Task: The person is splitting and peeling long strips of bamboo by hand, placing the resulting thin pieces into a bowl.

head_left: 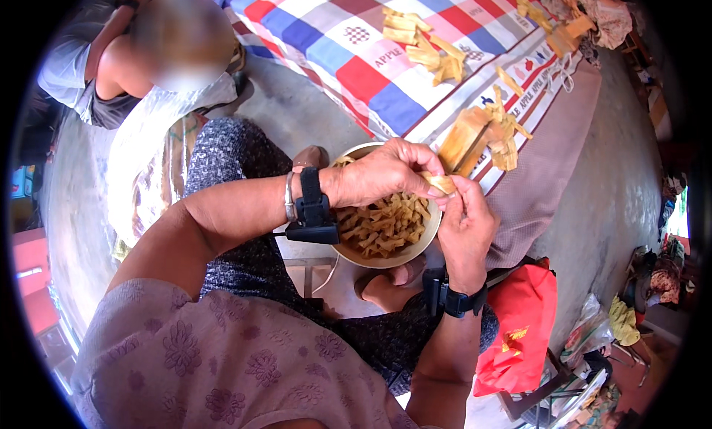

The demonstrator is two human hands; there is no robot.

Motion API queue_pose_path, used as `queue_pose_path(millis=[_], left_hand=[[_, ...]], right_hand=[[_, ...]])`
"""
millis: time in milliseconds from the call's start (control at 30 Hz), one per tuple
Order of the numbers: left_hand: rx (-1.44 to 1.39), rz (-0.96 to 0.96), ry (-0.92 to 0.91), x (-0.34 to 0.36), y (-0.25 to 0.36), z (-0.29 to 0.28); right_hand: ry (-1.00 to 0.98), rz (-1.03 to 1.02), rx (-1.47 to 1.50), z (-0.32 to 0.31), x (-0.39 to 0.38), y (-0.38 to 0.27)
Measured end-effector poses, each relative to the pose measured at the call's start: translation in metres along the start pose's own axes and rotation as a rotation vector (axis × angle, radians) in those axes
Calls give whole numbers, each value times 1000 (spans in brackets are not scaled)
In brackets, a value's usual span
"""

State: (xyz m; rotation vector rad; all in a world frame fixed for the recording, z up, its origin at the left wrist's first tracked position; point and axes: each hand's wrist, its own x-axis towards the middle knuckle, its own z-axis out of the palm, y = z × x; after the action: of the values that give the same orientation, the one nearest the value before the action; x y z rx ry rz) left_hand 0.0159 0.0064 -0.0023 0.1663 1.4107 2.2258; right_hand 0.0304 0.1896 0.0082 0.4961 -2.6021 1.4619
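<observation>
Both my hands meet over the right rim of a pale round bowl (432, 238). The fingers of my left hand (382, 175) pinch one end of a small yellowish folded strip (443, 184). My right hand (467, 225) grips the strip's other end, its fingertips close to the left ones. Many small, twisted yellow-brown pieces (386, 225) fill much of the bowl. My left hand and wrist cover the bowl's upper left part. I cannot tell what material the strip is.
Flat yellow strips (423, 43) lie in bunches on a checked cloth (319, 28) ahead. Closer, a bundle of strips (503, 136) rests by a wooden-looking block (466, 136). A red bag (523, 325) is at my right. Another person (119, 80) sits at far left beside clear plastic (137, 166).
</observation>
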Motion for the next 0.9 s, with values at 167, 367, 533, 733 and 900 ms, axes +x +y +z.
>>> queue_pose_path(millis=[167,367,533,733,900], left_hand=[[-8,-26,-47,0,-13,-2],[209,4,87,6,-10,-6],[109,-46,66,1,-4,-11],[220,25,-66,2,-1,-17],[205,103,-26,-8,5,-2]], right_hand=[[55,-41,-124,1,0,5],[-78,-107,-265,-1,1,-3],[-187,-62,-152,-5,0,-11],[-197,-57,-77,-2,-2,-4],[-121,275,373,-7,-9,-1]])
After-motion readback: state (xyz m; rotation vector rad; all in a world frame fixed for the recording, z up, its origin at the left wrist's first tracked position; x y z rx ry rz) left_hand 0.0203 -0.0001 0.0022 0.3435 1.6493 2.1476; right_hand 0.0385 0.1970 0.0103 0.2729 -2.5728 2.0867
